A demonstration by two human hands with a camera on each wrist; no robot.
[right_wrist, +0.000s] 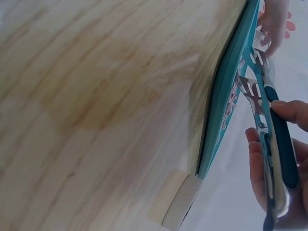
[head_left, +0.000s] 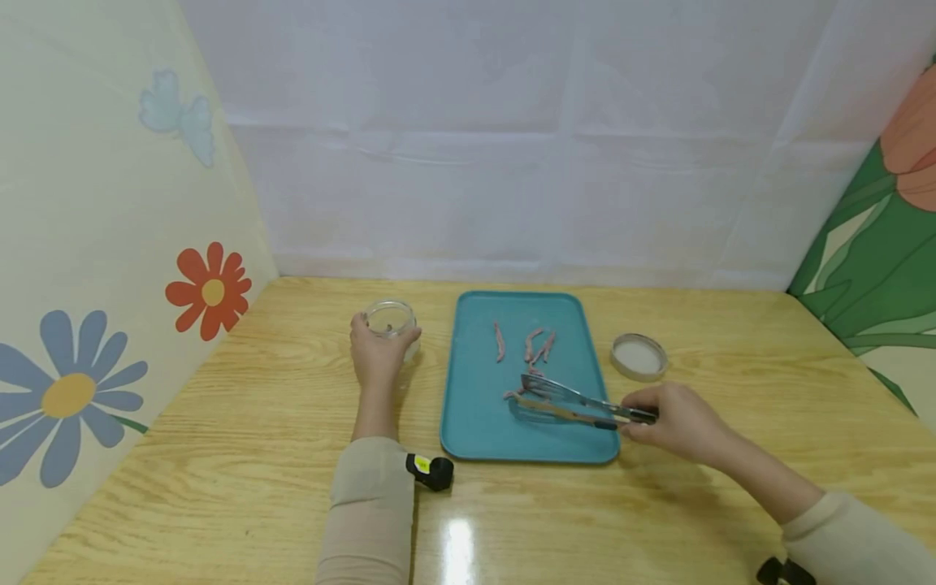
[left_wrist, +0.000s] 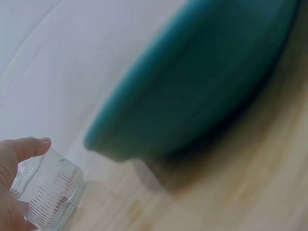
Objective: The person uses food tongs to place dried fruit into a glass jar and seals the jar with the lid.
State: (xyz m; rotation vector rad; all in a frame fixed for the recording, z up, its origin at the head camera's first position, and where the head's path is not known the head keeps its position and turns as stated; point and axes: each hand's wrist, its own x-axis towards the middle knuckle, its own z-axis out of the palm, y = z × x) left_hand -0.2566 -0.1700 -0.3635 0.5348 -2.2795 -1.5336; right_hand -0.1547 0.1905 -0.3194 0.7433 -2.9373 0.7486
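My left hand [head_left: 376, 349] grips a small clear glass jar [left_wrist: 54, 192] that stands left of the tray, thumb and fingers around its side. A few small bits show inside the jar. Metal tongs [head_left: 569, 393] with dark grips are held in my right hand [head_left: 680, 422], thumb on one arm and fingers on the other. Their slotted tips are spread apart over the blue tray [head_left: 468, 431]. Several thin pinkish meat strips [head_left: 500, 343] lie on the tray, and some of them are right at the tong tips, partly hidden by the metal.
A round lid [head_left: 639, 357] with a pale inside lies on the wooden table [head_left: 241, 487], just right of the tray. White cloth [head_left: 512, 162] hangs behind the table, and flower-patterned panels [head_left: 110, 268] stand at both sides.
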